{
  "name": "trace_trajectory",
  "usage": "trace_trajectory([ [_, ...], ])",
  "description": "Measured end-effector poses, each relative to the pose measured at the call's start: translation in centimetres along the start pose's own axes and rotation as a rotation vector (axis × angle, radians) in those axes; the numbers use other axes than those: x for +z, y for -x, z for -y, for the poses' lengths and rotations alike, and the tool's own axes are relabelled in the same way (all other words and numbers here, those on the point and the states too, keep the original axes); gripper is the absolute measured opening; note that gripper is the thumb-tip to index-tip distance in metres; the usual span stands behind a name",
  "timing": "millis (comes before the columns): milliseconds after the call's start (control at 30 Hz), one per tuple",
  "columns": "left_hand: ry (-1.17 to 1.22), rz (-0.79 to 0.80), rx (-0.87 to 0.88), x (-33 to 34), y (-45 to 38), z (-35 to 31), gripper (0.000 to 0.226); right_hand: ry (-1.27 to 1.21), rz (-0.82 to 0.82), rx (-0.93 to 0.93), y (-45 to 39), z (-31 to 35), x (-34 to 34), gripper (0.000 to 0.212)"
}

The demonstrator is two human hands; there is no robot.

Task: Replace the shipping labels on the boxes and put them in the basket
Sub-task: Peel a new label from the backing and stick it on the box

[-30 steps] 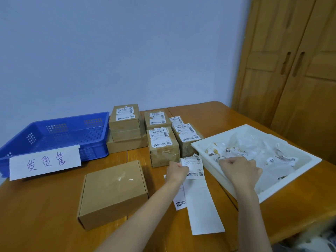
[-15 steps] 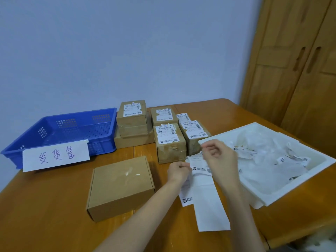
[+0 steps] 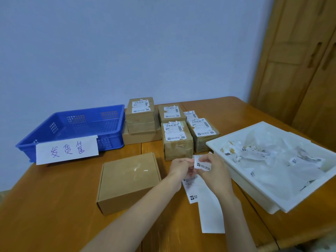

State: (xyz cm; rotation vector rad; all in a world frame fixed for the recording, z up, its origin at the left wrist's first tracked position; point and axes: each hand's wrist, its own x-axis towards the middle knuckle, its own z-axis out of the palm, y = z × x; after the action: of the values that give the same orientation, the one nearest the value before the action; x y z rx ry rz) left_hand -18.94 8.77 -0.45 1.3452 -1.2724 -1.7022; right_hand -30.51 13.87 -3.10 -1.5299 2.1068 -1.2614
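Observation:
A plain brown box [image 3: 127,180] without a label lies on the table in front of me. Just right of it my left hand [image 3: 179,167] and my right hand [image 3: 212,170] meet over a white label strip [image 3: 207,202]; both pinch the strip's top label [image 3: 202,164], which curls up off the table. Several labelled brown boxes [image 3: 177,140] stand behind my hands. An empty blue basket [image 3: 76,128] with a handwritten paper sign sits at the far left.
A white tray [image 3: 272,202] holding torn labels and backing paper stands at the right, close to my right hand. A stack of boxes [image 3: 140,117] rises beside the basket. The table's right edge is near a wooden wardrobe [image 3: 300,60].
My right hand left the white tray and came left to join my left hand at the label strip. Both hands now hold the top label.

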Motion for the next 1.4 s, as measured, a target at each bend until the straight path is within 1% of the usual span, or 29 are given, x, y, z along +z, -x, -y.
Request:
trace_trajectory([
  [167,0.007,0.017,-0.014,-0.3,-0.2,0.1,0.023,0.012,-0.009,-0.013,0.0,0.1,0.0,0.031],
  [300,0.002,0.009,-0.025,-0.2,-0.1,0.1,0.022,0.029,0.032,-0.04,0.3,0.5,-0.2,0.031],
  [500,0.028,0.028,-0.023,-0.3,-0.1,0.2,0.032,-0.028,-0.029,-0.011,0.3,0.7,-0.4,0.016],
  [667,0.05,0.045,-0.017,-0.6,-0.3,0.1,0.032,-0.126,-0.038,0.018,0.0,0.0,-0.2,0.005],
  [733,0.043,0.047,-0.016,-0.6,-0.3,0.2,0.029,-0.172,-0.082,0.068,-0.1,-0.3,-0.4,0.008],
  [800,0.01,0.044,-0.017,-0.5,-0.2,0.2,0.025,-0.193,-0.123,0.119,-0.3,-0.5,-0.6,0.022],
  [867,-0.028,0.044,-0.02,-0.3,-0.1,0.3,0.024,-0.192,-0.126,0.141,-0.4,-0.8,-0.6,0.034],
  [1067,-0.07,0.056,-0.037,0.0,0.0,0.4,0.024,-0.177,-0.131,0.203,-0.9,-1.2,-0.8,0.04],
  [1100,-0.068,0.053,-0.038,-0.1,-0.1,0.4,0.023,-0.202,-0.136,0.208,-1.0,-1.2,-1.0,0.038],
  [1167,-0.05,0.037,-0.032,-0.3,-0.1,0.5,0.021,-0.248,-0.123,0.182,-1.2,-1.2,-1.4,0.027],
  [1267,0.021,0.014,-0.002,-0.4,-0.2,0.4,0.022,-0.224,-0.035,0.118,-1.0,-0.8,-1.4,0.011],
  [1333,0.05,0.01,0.034,-0.3,-0.2,0.3,0.024,-0.214,0.014,0.082,-0.6,-0.3,-1.1,0.01],
  [1400,0.07,0.008,0.062,-0.2,0.0,0.2,0.026,-0.205,0.028,0.051,-0.4,-0.1,-0.8,0.012],
])
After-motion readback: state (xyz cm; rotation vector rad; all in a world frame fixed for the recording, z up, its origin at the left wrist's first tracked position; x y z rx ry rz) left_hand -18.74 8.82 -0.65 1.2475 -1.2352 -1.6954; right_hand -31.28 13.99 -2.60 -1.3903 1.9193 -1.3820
